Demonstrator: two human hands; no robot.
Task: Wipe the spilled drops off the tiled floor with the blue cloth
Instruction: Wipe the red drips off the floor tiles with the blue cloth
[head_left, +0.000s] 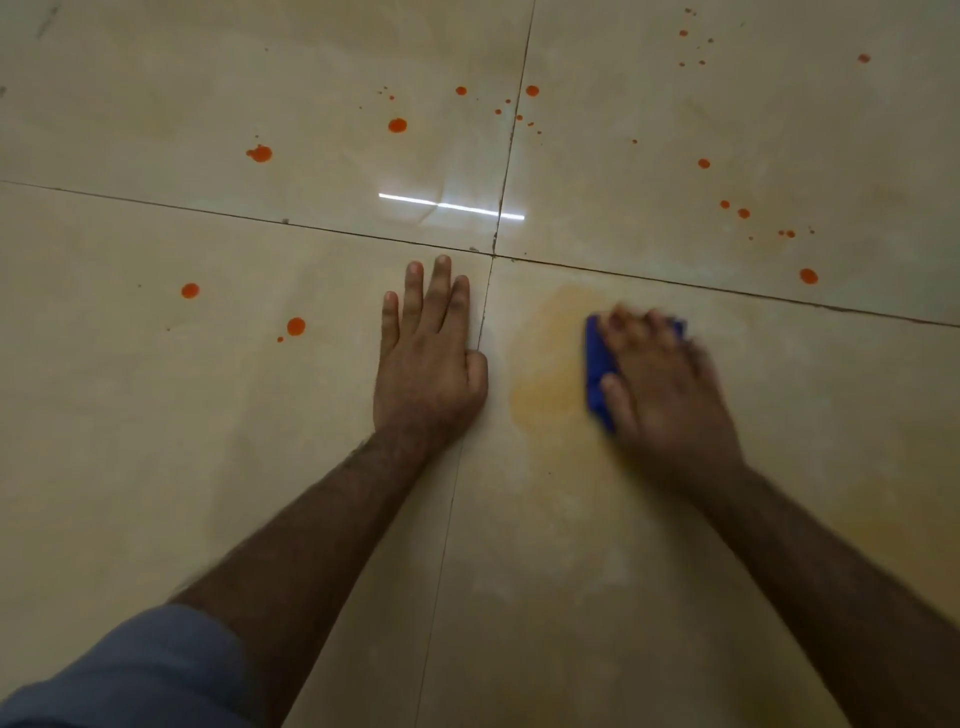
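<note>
Beige glazed tiled floor (156, 467) carries most of the job undone: only the near right tile shows a pale orange smear (545, 384) where wiping has reached. Orange drops (397, 125) dot the far tiles and the near left tile, untouched, so I judge the task barely begun. Left hand (426, 358) lies flat beside the grout line, fingers straight and close together. Right hand (665, 384), blurred, presses the blue cloth (597, 374) on the smear's right edge, fingers curled over it.
</note>
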